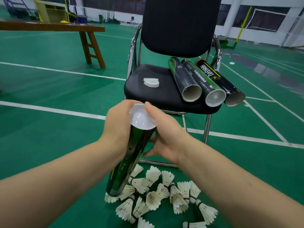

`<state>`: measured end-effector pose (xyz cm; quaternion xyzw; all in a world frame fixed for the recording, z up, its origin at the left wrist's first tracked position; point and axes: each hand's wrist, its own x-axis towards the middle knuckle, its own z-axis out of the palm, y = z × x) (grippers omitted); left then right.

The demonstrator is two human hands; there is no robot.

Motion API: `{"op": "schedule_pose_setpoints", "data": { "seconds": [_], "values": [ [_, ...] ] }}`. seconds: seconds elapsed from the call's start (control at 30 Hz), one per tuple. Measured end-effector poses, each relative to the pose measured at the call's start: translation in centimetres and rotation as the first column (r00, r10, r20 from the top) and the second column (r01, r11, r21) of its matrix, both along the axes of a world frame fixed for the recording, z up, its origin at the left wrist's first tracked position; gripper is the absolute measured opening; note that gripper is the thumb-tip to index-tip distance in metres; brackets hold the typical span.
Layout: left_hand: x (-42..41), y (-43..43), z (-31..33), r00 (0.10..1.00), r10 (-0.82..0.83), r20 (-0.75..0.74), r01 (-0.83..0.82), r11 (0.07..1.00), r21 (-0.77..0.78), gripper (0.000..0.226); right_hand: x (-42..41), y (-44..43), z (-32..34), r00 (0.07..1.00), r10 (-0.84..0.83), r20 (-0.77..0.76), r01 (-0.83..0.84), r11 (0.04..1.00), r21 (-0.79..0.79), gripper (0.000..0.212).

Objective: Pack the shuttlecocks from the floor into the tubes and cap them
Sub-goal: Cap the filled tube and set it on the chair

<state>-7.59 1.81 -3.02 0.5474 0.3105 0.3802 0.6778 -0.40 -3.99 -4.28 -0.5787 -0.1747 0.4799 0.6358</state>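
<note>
My left hand [116,127] grips the upper part of a dark green tube [130,160] that slants down toward the floor. A white cap [141,118] sits on the tube's top end. My right hand [162,137] holds the tube just under the cap, thumb against the cap's rim. Several white feather shuttlecocks [158,195] lie scattered on the green floor below. Three more tubes lie on the chair seat: two with open ends [185,79] [220,83] and a capped one [204,83] between them. Loose white caps [151,82] rest on the seat.
The black chair [164,94] with chrome legs stands directly ahead. A wooden bench [54,27] is at the back left. White court lines cross the green floor [49,89]. Net posts stand at the far right.
</note>
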Motion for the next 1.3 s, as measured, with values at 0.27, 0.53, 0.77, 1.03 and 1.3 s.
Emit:
{"op": "schedule_pose_setpoints", "data": {
  "seconds": [0.27,0.53,0.77,1.03,1.3],
  "values": [
    [-1.1,0.0,1.2,0.998,-0.028,-0.059,0.043,0.964,0.261,0.029,1.3,-1.8,2.9,0.892,0.399,0.211,-0.379,0.916,-0.129,0.025],
    [-1.6,-1.6,2.5,0.982,-0.113,-0.153,0.180,0.810,0.558,0.028,1.8,-4.2,3.4,0.850,0.389,0.355,-0.439,0.896,0.071,0.029],
    [-1.7,-2.8,4.3,0.937,0.102,-0.333,0.291,0.295,0.910,0.047,3.1,-5.6,3.7,0.857,0.247,0.451,-0.388,0.887,0.250,0.065],
    [0.5,-3.4,5.3,0.986,0.033,-0.161,0.154,0.170,0.973,0.040,4.9,-7.4,5.6,0.713,-0.078,0.697,-0.214,0.922,0.323,0.067],
    [4.3,-3.9,4.6,0.944,-0.008,-0.329,0.309,0.367,0.877,0.056,8.2,-8.9,6.4,0.286,-0.232,0.930,-0.077,0.962,0.264,0.074]
  ]
}}
